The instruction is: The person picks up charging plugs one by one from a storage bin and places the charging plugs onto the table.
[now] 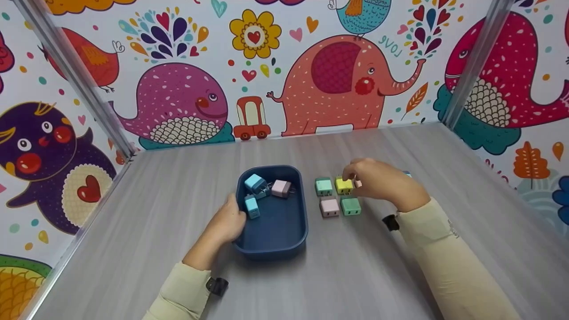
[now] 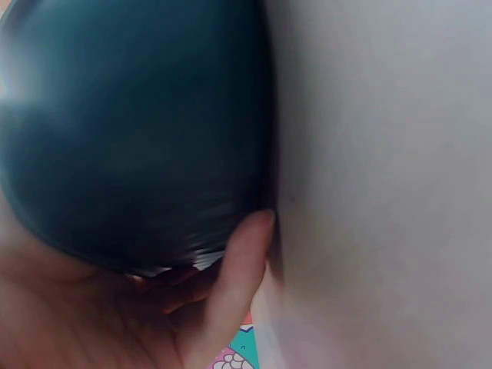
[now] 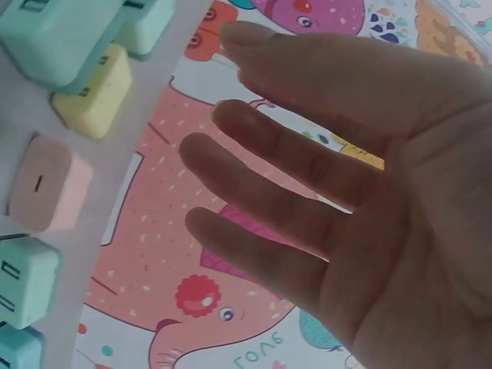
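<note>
My left hand (image 1: 226, 219) grips the left wall of a dark blue bin (image 1: 271, 255); in the left wrist view, a finger lies along its outside near the table. Inside the bin lie several blue chargers (image 1: 252, 207) and a pink charger (image 1: 281, 188). My right hand (image 1: 371, 178) hovers over small USB plug chargers, its fingers spread loosely with nothing between them in the right wrist view. Near its fingertips are a yellow charger (image 1: 344, 185) and a partly hidden pale pink charger (image 3: 50, 184). Beside them sit a mint charger (image 1: 324, 186), a pink charger (image 1: 330, 207) and a green charger (image 1: 350, 206).
A blue item (image 1: 407, 174) peeks out behind the right wrist. The grey table (image 1: 178, 191) meets printed walls (image 1: 186, 35) with cartoon animals at the back and sides. Metal posts (image 1: 475, 66) stand at the corners.
</note>
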A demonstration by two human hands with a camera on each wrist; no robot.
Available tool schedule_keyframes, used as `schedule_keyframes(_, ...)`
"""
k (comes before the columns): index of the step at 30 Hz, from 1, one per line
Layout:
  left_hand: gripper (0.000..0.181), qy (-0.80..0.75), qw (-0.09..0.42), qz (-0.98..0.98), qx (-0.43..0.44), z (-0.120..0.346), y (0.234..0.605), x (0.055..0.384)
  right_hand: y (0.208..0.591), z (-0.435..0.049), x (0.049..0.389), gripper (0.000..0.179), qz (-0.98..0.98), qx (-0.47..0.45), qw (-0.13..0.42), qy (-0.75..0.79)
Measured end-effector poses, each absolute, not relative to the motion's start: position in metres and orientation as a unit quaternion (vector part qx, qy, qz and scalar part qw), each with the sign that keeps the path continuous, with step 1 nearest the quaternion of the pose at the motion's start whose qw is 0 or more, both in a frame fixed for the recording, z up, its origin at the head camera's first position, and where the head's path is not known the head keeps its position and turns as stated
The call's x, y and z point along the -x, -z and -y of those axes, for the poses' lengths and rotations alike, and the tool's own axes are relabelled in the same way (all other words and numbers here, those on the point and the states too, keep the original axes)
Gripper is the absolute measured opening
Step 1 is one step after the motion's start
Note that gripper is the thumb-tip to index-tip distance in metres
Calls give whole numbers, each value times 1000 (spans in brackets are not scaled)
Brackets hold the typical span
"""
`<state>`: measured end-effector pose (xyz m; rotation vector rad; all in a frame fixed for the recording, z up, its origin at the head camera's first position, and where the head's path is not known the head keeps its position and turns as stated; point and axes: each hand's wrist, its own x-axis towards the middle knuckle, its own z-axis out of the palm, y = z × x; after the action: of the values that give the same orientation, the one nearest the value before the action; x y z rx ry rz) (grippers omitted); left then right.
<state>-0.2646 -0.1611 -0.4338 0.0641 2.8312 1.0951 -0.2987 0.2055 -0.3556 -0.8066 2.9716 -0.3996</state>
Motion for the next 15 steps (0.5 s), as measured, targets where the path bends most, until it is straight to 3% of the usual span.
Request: schedule_keyframes(15, 61, -367, 69, -928, -7, 160, 431, 264, 349, -187, 286, 34, -952, 270, -9, 146)
